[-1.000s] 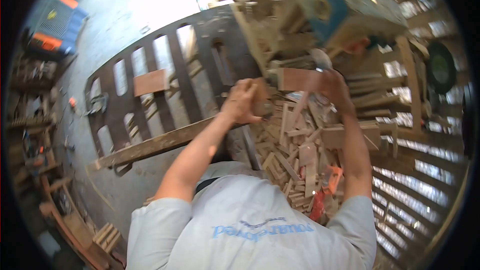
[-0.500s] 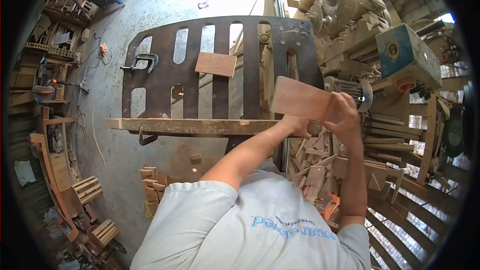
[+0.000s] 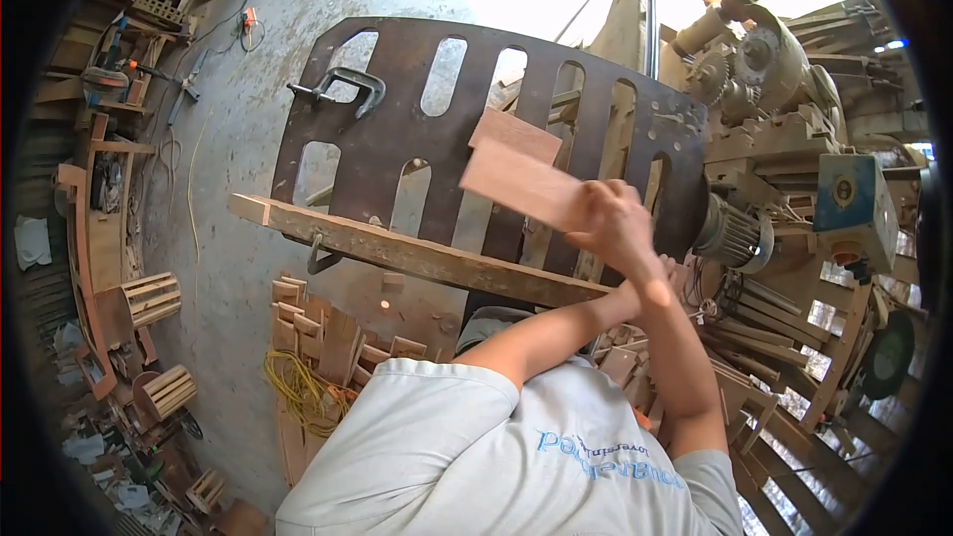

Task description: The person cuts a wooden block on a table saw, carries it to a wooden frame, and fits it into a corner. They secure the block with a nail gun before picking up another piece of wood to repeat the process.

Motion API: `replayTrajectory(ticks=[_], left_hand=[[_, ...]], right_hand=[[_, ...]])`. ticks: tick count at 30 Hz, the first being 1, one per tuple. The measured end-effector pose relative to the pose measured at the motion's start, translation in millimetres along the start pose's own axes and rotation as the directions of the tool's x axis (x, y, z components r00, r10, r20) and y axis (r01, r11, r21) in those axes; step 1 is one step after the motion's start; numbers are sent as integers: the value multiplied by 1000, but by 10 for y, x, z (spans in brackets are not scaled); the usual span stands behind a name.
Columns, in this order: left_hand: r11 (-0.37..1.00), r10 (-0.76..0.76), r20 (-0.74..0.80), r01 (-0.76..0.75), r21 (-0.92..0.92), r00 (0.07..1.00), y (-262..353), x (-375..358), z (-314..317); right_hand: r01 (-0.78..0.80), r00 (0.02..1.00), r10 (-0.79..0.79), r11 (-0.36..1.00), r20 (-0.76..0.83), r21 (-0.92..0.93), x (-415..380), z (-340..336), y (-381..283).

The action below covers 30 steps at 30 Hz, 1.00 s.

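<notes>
My right hand grips the right end of a flat reddish wooden board, fingers over its edge. The board is held at a slant above a dark slotted table and overlaps a second wooden piece lying there. Close behind my right wrist is my left hand; only a bit of its fingers shows, the rest being hidden by the right forearm. Along the table's near edge runs a long wooden bar, just in front of my forearms.
A C-clamp sits at the table's left end. To the right stand dusty machinery with a toothed disc, a motor and a blue box. Wood offcuts and a yellow cord lie on the floor below.
My right hand has swung the board leftward over the table, towards the second piece. My left hand has moved right, behind the right wrist. The whole view has turned somewhat.
</notes>
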<state>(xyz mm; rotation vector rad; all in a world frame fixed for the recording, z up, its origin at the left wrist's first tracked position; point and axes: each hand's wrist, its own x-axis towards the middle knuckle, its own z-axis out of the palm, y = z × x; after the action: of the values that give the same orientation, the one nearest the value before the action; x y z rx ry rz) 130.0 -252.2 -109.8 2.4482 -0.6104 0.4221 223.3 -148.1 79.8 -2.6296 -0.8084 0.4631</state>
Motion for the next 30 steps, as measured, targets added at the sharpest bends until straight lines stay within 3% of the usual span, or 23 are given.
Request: replayTrajectory(ticks=[1, 4, 6, 7, 8, 10, 11, 14, 16, 17, 18, 20, 24, 27, 30], left_hand=[[978, -64, 148, 91, -187, 987, 51, 1, 56], [971, -56, 149, 88, -223, 987, 108, 9, -318], [915, -64, 166, 124, -384, 984, 146, 38, -686], [930, -70, 235, 148, -336, 969, 143, 22, -874], [868, -70, 275, 195, -457, 959, 79, 68, -1100], [833, -17, 402, 235, -501, 916, 158, 227, -1479], [857, -17, 420, 230, -461, 907, 187, 175, -1364], [876, -42, 363, 209, -435, 931, 210, 4, -1074], [852, -11, 287, 159, -498, 958, 148, -65, -993], [838, 3, 226, 121, -533, 974, 92, -123, -943], [786, 110, 154, 9, -618, 982, -79, -184, -636], [726, 206, 258, 29, -687, 944, -276, -63, -617], [832, 159, 321, 49, -553, 934, -79, 110, -778], [856, 231, 338, -26, -516, 912, -78, 134, -731], [862, 274, 319, -84, -500, 907, -42, 151, -748]], right_hand=[[64, 998, -64, 998, -8, -8, 47, 207, -118], [130, 991, -128, 990, 31, -59, 144, 725, -542], [187, 980, -187, 982, -66, -4, 95, 959, -707], [178, 983, -174, 982, -65, 62, 85, 1047, -797], [213, 968, -197, 972, -156, 95, 70, 1173, -795], [204, 969, -188, 975, -160, 85, -134, 1020, -693], [201, 968, -176, 971, -177, 130, -282, 854, -638], [100, 945, 6, 948, -328, 303, -866, 549, -342], [25, 801, 179, 943, -572, 330, -1285, 585, -73], [-116, 780, 251, 958, -573, 262, -1496, 462, 45], [-121, 727, 350, 912, -591, 392, -1678, 554, 200], [-173, 690, 430, 879, -583, 444, -2004, 671, 433], [-288, 655, 454, 889, -604, 355, -2264, 943, 640], [-391, 644, 480, 876, -596, 283, -2333, 1093, 763], [-396, 661, 475, 879, -581, 266, -2365, 1163, 829]])
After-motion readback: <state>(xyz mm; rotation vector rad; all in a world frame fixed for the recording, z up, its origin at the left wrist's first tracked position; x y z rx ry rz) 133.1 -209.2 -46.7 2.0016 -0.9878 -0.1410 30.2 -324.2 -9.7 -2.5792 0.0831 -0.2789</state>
